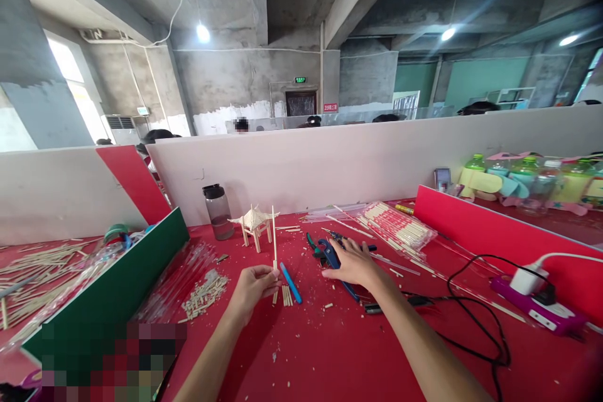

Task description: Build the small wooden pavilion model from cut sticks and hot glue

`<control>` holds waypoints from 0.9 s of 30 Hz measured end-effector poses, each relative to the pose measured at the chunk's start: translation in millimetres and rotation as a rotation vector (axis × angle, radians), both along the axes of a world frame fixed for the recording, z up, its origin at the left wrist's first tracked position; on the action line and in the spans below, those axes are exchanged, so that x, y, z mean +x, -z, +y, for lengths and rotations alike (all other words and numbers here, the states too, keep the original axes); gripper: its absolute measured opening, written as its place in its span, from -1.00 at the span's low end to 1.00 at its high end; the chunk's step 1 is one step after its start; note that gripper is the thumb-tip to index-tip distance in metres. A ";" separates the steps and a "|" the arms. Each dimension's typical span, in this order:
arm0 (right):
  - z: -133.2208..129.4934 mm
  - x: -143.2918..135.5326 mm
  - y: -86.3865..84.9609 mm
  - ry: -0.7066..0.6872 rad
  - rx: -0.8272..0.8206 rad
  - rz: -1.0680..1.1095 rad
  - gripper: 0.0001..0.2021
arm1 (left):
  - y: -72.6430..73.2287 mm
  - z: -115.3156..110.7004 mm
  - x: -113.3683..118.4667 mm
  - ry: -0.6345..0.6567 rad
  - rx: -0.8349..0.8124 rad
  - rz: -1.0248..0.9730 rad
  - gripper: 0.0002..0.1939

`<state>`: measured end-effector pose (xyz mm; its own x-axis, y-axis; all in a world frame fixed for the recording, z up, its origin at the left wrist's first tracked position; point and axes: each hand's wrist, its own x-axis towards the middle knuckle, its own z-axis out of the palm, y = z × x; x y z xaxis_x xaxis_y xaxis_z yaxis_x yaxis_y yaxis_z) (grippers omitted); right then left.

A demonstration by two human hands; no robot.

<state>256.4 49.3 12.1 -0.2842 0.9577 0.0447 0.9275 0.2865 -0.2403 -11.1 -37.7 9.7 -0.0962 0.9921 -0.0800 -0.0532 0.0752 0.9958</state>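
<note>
My left hand (257,287) is closed on an upright wooden stick (274,235). Just right of it a blue pen (291,283) lies on the red table, beside several short stick pieces (286,295). Fingers spread, my right hand (353,262) is over blue-handled cutters (331,255); whether it touches them is hard to tell. Green-handled pliers (315,247) lie at its left. Behind my left hand stands a small pavilion model (255,224) made of sticks.
A dark-lidded bottle (218,213) stands by the back partition. Cut pieces (206,295) are piled left. Packaged sticks (398,226) lie back right. Black cables (475,301) and a purple power strip (541,308) are on the right. Green (113,289) and red (499,226) dividers flank the table.
</note>
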 end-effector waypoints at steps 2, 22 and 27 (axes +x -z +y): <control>0.3 5.0 2.9 0.009 -0.059 -0.058 0.01 | -0.3 -0.1 -0.4 0.005 0.004 0.007 -0.47; -22.8 -4.6 -39.8 -0.475 -0.244 0.730 -0.61 | 8.6 7.4 -9.1 0.047 0.033 0.009 -0.51; -28.0 -9.9 -39.4 -0.525 -0.418 0.677 -0.61 | 7.6 8.1 -9.6 0.051 0.035 0.012 -0.52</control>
<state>246.6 21.3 51.6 -0.7217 0.6911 0.0399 0.3316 0.3957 -0.8564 -20.7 -29.6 2.0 -0.0463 0.9980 -0.0439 -0.0380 0.0421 0.9984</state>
